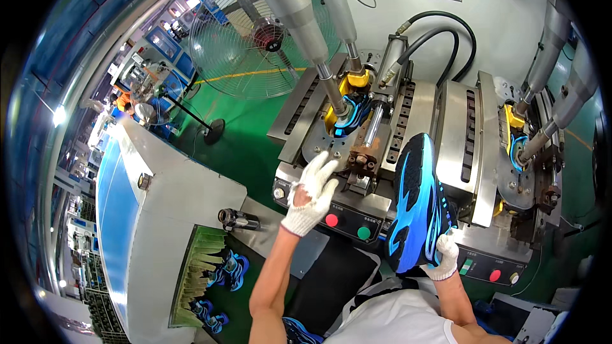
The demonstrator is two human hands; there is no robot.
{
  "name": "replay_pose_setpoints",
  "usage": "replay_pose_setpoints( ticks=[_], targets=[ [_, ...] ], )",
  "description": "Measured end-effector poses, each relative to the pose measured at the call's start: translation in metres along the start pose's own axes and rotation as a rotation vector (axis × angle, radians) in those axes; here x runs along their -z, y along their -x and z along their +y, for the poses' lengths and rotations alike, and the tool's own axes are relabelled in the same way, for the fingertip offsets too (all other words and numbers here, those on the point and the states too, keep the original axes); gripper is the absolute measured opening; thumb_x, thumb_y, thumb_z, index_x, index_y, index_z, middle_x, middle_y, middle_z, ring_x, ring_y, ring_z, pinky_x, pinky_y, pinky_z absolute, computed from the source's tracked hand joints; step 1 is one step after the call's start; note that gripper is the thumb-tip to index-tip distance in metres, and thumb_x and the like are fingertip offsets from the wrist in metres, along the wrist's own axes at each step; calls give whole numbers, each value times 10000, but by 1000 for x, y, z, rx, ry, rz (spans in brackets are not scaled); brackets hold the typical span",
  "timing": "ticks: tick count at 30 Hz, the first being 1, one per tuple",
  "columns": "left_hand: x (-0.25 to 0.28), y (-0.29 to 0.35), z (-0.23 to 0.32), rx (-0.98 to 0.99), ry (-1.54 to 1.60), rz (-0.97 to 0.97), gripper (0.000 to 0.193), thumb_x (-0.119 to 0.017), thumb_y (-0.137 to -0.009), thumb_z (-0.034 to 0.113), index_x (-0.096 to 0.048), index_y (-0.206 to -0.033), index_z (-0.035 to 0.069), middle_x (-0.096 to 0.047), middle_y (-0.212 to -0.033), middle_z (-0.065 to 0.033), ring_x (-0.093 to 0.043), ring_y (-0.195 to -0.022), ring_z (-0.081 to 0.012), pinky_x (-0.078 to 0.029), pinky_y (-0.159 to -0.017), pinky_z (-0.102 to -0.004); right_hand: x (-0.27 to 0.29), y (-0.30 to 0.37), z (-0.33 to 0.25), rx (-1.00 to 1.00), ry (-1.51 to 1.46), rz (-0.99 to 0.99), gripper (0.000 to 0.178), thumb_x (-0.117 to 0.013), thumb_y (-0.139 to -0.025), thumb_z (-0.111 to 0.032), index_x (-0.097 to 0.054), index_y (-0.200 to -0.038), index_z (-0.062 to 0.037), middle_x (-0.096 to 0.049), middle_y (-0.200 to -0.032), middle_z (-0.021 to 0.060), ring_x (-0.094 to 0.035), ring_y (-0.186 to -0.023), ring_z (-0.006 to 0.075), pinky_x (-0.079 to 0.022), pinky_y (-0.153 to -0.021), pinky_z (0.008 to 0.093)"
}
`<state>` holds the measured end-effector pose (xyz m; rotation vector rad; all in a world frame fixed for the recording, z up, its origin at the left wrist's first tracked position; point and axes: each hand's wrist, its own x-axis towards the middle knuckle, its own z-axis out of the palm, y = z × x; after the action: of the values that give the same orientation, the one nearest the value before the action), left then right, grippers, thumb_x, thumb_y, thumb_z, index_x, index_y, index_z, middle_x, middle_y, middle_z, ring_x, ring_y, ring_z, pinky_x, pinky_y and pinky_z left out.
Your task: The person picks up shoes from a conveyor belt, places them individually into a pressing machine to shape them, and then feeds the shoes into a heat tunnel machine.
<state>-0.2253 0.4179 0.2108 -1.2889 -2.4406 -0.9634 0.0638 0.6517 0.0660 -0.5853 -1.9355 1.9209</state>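
Observation:
My right hand [444, 258], in a white knit glove, is closed round the lower end of a blue and black sports shoe [413, 207]. That shoe stands on end, its sole turned up to view. My left hand [311, 194], gloved the same with a worn hole showing skin, reaches over the front of the left press station with its fingers stretched out and nothing in them. Just beyond it, another blue and black shoe [349, 118] sits clamped under the metal press rods [331, 88]. Yellow pads lie at its ends.
On the machine's left control panel are a red button [331, 220] and a green button [364, 233]. A second press station [519, 153] at right holds a blue shoe. Blue shoe uppers [231, 271] lie by a green fringed conveyor opening at lower left. A dark cylinder [238, 219] and a large fan [264, 35] stand farther off.

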Motion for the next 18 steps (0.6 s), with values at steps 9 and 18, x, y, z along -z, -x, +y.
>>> replay_pose_setpoints(
  ticks=[9, 18],
  targets=[
    [-89, -95, -101, -41, -59, -214, 514, -608, -990, 200, -510, -1491, 139, -485, -1507, -268, -479, -1379, -439, -384, -1159, -475, -3, 26, -46, -294, -601, 184, 395, -808, -559, -237, -487, -769, -142, -416, -755, 20, -480, -672, 249, -444, -1023, 468],
    [-186, -168, -155, 262, -230, -137, 861, -763, -838, 271, -330, -1564, 109, -437, -1472, -298, -493, -1326, -463, -418, -1090, -535, 35, 48, -83, -238, -700, -137, 952, -778, -857, -394, -279, -1631, -153, -380, -1623, 166, -472, -1427, 301, -434, -1138, 402]
  ],
)
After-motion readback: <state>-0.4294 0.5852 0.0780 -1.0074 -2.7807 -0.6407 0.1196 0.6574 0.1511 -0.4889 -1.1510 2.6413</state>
